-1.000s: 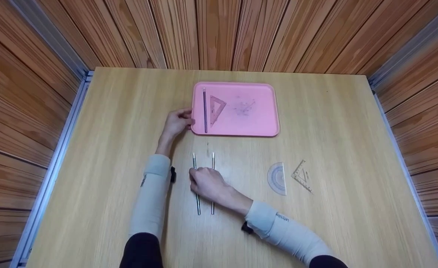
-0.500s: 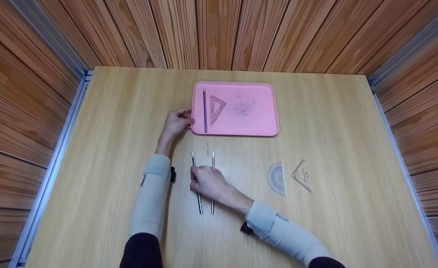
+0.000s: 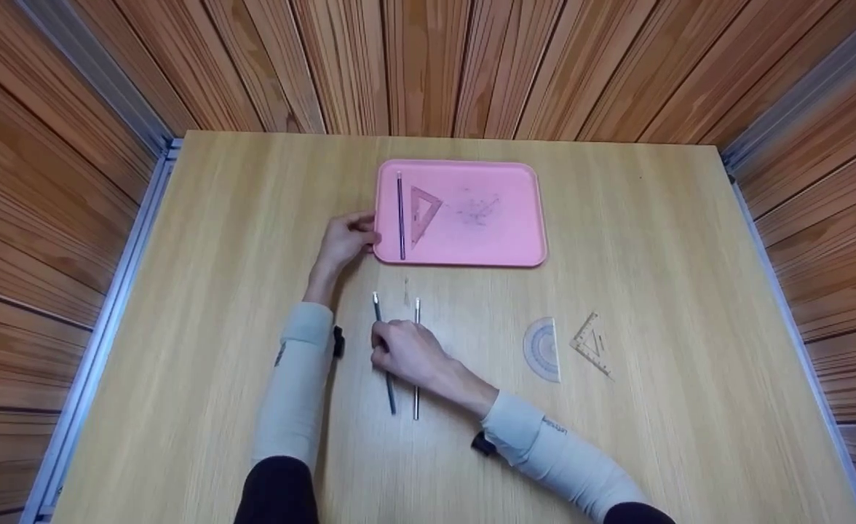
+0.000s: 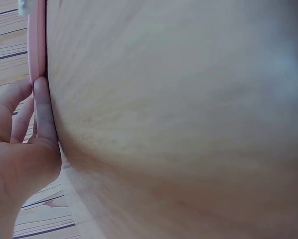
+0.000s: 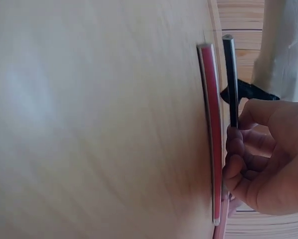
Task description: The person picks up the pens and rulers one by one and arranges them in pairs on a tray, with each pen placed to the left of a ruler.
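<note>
Since a second ago, the black pencil (image 3: 384,356) under your right hand (image 3: 402,353) has tilted, its far tip swinging left and lifting off the counter (image 3: 661,240), while the second pencil (image 3: 416,393) beside it has stayed flat. Your right hand curls its fingers and thumb around the black pencil, pinching it near the middle; the right wrist view shows this pencil (image 5: 232,79) raised just clear of the red-sided one (image 5: 212,134) lying on the wood. Your left hand (image 3: 346,240) rests with straight fingers pressed against the left edge of the pink tray (image 3: 501,240). On that tray lie another dark pencil (image 3: 400,215) and a clear set square (image 3: 422,212), just beside each other. To your right on the counter sit a clear protractor (image 3: 542,348) and a second set square (image 3: 592,344), near each other.
</note>
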`<move>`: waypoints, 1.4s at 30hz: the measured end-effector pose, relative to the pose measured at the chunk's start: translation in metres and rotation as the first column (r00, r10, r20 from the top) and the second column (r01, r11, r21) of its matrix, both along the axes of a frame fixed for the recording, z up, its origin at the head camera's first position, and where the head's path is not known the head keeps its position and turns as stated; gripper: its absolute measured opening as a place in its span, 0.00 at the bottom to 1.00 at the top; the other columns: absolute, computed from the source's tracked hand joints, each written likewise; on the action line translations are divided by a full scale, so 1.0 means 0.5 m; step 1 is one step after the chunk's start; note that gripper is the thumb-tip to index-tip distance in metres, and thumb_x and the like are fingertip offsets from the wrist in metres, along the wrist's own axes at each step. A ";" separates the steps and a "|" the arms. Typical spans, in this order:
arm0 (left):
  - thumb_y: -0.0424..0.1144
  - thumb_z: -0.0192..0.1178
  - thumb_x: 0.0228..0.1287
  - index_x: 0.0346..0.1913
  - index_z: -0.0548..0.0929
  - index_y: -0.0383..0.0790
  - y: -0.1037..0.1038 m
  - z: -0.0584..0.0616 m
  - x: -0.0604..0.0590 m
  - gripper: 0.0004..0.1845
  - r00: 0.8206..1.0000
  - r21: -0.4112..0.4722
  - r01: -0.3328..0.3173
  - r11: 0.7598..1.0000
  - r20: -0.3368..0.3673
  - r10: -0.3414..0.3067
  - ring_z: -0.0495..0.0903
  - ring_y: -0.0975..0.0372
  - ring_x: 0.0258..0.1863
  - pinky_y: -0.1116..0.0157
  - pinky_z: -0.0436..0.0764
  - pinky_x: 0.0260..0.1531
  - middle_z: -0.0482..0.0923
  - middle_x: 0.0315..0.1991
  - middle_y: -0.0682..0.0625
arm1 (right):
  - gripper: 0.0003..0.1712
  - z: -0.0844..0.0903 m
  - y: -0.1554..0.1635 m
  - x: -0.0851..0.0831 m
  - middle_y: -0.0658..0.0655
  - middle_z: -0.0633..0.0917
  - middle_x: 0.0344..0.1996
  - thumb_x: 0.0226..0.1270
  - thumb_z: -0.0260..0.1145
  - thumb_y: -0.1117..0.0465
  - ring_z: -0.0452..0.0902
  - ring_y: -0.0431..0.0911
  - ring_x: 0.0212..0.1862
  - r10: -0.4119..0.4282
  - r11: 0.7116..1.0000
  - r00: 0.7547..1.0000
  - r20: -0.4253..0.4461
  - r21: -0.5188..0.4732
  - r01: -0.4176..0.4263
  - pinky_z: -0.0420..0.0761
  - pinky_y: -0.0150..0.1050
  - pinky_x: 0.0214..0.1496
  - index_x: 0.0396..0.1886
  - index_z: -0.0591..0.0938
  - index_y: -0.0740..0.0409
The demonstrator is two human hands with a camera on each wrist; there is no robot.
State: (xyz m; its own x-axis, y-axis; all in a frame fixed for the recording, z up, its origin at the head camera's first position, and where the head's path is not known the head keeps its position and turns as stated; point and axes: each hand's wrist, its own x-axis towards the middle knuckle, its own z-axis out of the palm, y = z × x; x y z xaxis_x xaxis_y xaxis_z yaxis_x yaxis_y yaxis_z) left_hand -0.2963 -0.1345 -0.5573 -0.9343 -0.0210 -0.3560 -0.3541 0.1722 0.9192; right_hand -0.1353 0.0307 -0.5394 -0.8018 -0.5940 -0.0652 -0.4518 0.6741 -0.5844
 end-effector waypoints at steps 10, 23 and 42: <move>0.27 0.64 0.62 0.64 0.79 0.45 -0.003 0.003 0.001 0.26 1.000 -0.002 0.011 1.000 0.004 -0.011 0.82 0.57 0.39 0.66 0.86 0.38 0.79 0.45 0.45 | 0.05 0.019 0.022 -0.046 0.50 0.83 0.30 0.64 0.63 0.62 0.77 0.39 0.30 -0.024 1.000 1.000 0.006 -0.015 0.024 0.78 0.28 0.31 0.37 0.83 0.54; 0.26 0.65 0.60 0.64 0.79 0.40 -0.001 0.002 0.000 0.27 1.000 0.018 0.003 1.000 -0.016 -0.003 0.81 0.60 0.34 0.69 0.85 0.33 0.80 0.43 0.44 | 0.07 0.045 0.073 -0.164 0.55 0.86 0.33 0.63 0.63 0.64 0.81 0.45 0.33 -0.155 0.988 0.988 -0.008 -0.026 0.154 0.83 0.34 0.36 0.39 0.84 0.60; 0.28 0.64 0.62 0.64 0.79 0.44 -0.004 0.001 -0.001 0.26 1.000 0.002 0.009 1.000 0.002 -0.009 0.81 0.57 0.40 0.65 0.86 0.39 0.79 0.45 0.45 | 0.12 0.060 0.146 -0.324 0.53 0.77 0.26 0.64 0.61 0.63 0.72 0.44 0.24 -0.307 0.952 0.951 0.027 0.002 0.307 0.70 0.34 0.21 0.47 0.76 0.60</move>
State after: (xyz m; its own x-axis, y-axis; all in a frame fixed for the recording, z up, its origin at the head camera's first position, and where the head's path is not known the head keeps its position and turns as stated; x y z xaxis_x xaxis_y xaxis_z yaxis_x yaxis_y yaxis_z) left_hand -0.2969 -0.1363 -0.5568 -0.9336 -0.0116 -0.3581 -0.3545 0.1740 0.9187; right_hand -0.2971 0.1036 -0.5094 -0.9435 -0.3195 -0.0882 -0.2072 0.7761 -0.5956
